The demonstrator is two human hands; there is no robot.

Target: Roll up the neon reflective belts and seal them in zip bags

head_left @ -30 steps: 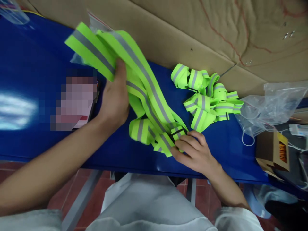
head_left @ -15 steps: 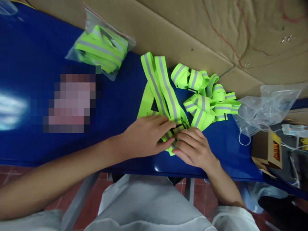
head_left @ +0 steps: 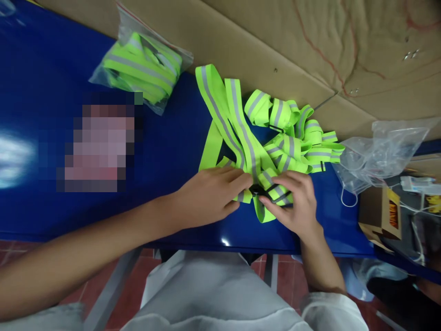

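Observation:
A neon-yellow reflective strap point(head_left: 237, 110) with a grey stripe lies in long loops on the blue table, its near end between my hands. My left hand point(head_left: 215, 191) pinches the strap left of a black buckle point(head_left: 257, 189). On the other side, my right hand point(head_left: 298, 200) grips the strap by the black buckle parts, thumb below and fingers above. One small loop of strap hangs under the buckle. The left fingertips partly hide what they press on. Beyond the right hand lies a heap of similar folded straps point(head_left: 292, 145).
A clear zip bag point(head_left: 141, 69) of straps lies at the back left of the blue table point(head_left: 165, 138). To the right are crumpled clear plastic bags point(head_left: 372, 151) and an open cardboard box point(head_left: 379, 211). A brown covered panel point(head_left: 241, 50) runs along the back.
My right hand has moved slightly right and opened its grip wider, showing the buckle and folded strap. The long strap loops have shifted a little. My left hand stays nearly in place.

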